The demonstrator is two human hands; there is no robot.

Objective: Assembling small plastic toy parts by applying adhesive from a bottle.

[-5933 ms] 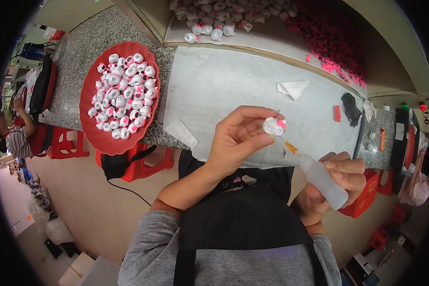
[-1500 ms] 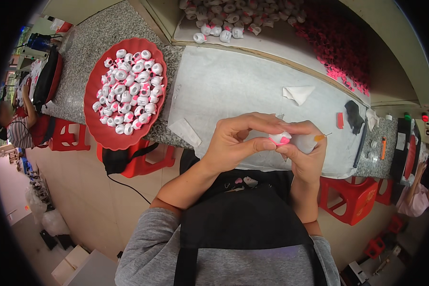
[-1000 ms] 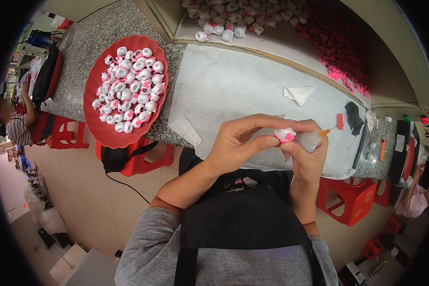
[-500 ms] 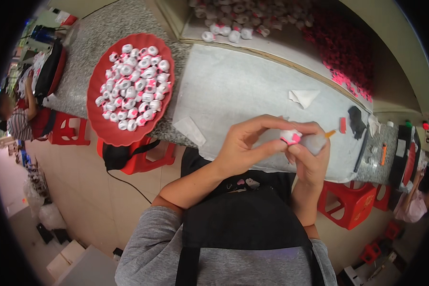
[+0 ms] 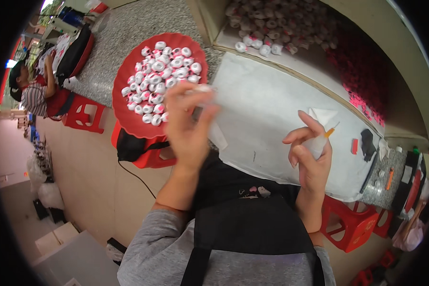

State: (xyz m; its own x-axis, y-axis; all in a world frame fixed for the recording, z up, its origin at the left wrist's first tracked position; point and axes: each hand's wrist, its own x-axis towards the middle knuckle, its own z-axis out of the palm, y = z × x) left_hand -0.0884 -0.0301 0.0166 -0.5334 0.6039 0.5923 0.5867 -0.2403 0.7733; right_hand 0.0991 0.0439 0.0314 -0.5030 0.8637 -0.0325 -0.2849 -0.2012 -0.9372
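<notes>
My left hand (image 5: 188,128) is raised beside the right rim of a scalloped red tray (image 5: 121,107), smeared by motion. A blurred whitish thing shows at its fingertips, apparently a small white-and-pink piece (image 5: 205,88). Many similar rounded white-and-pink pieces (image 5: 157,78) with holes fill the tray. Over the right part of the pale work sheet (image 5: 257,114), my right hand (image 5: 309,155) wraps round a small translucent squeeze bottle (image 5: 315,146). The bottle has an orange needle tip (image 5: 329,132) pointing up and away; some fingers are lifted off it.
A shelf behind the sheet holds piles of white pieces (image 5: 281,24) and pink pieces (image 5: 362,90). A folded white cloth (image 5: 323,115), a red strip (image 5: 354,146) and a black cloth (image 5: 367,145) lie at the right. Another person (image 5: 36,93) sits far left. Red stools (image 5: 350,224) stand below the counter.
My hands have come apart. The left one has swung left to the tray with the small piece apparently in its fingertips; the right stays over the sheet with the bottle. The view has shifted.
</notes>
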